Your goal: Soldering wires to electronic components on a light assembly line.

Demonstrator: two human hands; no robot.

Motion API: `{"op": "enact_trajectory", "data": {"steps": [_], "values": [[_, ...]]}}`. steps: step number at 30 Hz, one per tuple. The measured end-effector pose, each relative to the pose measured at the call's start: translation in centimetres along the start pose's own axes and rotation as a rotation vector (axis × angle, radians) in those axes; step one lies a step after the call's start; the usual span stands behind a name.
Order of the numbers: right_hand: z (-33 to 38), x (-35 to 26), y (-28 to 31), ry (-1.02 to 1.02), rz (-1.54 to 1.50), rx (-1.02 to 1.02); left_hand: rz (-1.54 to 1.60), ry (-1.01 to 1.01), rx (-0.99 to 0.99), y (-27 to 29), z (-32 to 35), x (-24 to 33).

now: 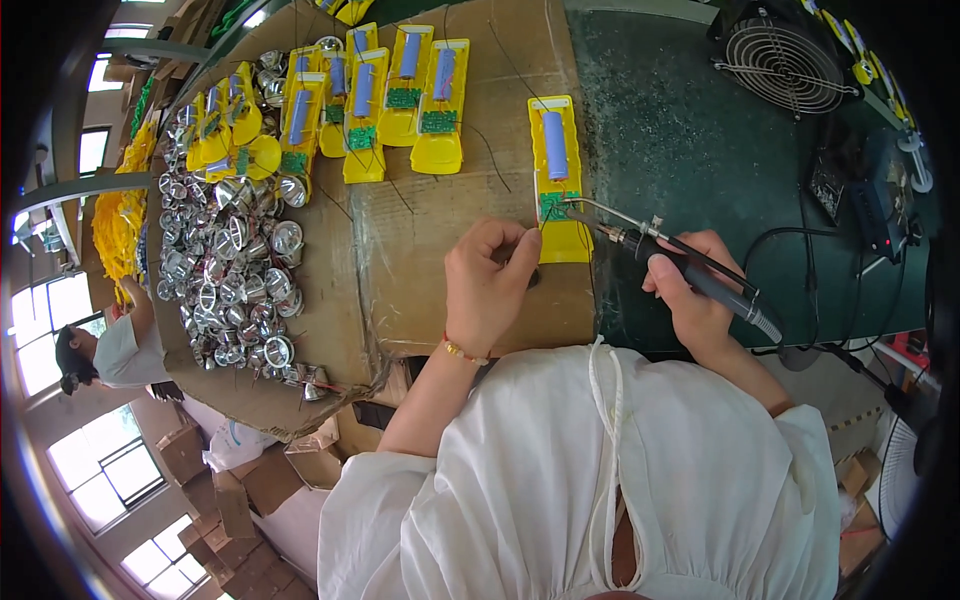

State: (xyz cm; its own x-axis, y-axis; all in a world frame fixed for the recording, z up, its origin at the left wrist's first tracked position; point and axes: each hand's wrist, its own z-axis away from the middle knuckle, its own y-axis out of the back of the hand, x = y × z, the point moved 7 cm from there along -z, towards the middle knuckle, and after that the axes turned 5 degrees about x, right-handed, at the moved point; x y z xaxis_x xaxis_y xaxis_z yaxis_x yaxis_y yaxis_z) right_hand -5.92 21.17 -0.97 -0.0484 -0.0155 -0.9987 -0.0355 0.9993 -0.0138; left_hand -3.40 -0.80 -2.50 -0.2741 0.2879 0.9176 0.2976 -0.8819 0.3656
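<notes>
In my right hand point(690, 295) is a soldering iron point(690, 268) with a thin metal solder-feed tube point(620, 215) along it. Its tip reaches the small green circuit board point(556, 206) in a yellow plastic housing point(566, 246). A blue-purple cylindrical battery cell point(555, 145) lies in the same housing, above the board. My left hand point(490, 285) is just left of the housing's lower end, thumb and fingers pinched together. A thin dark wire runs from the board toward those fingertips; the exact pinch point is partly hidden.
Several similar yellow housings point(437, 105) lie on the cardboard point(440, 270), left of a pile of silver reflector cups point(235, 250). A fan with a round grille point(785, 65) and a blue box point(885, 205) with cables stand at the right. Another person point(125, 345) is at far left.
</notes>
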Motion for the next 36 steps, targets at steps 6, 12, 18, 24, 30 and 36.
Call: {"op": "enact_trajectory", "data": {"steps": [6,12,18,24,30,36], "values": [[-0.1,0.7,-0.3,-0.079,-0.002,-0.038,-0.026,-0.065,0.009,-0.1,0.1,0.3],[0.1,1.0,-0.2,-0.131,-0.12,-0.007,0.03,-0.016,0.02,-0.1,0.2,0.1],[0.0,0.0,0.3,-0.047,-0.069,0.03,-0.004,-0.03,0.018,-0.1,0.2,0.1],[0.1,-0.3,0.7,0.014,-0.066,0.031,0.003,-0.034,0.026,-0.3,0.2,0.1],[0.2,-0.2,1.0,-0.019,-0.119,0.036,-0.041,-0.011,0.02,-0.4,0.2,-0.1],[0.2,-0.1,1.1,-0.032,-0.109,0.032,0.096,-0.069,0.106,0.2,0.0,0.6]]}}
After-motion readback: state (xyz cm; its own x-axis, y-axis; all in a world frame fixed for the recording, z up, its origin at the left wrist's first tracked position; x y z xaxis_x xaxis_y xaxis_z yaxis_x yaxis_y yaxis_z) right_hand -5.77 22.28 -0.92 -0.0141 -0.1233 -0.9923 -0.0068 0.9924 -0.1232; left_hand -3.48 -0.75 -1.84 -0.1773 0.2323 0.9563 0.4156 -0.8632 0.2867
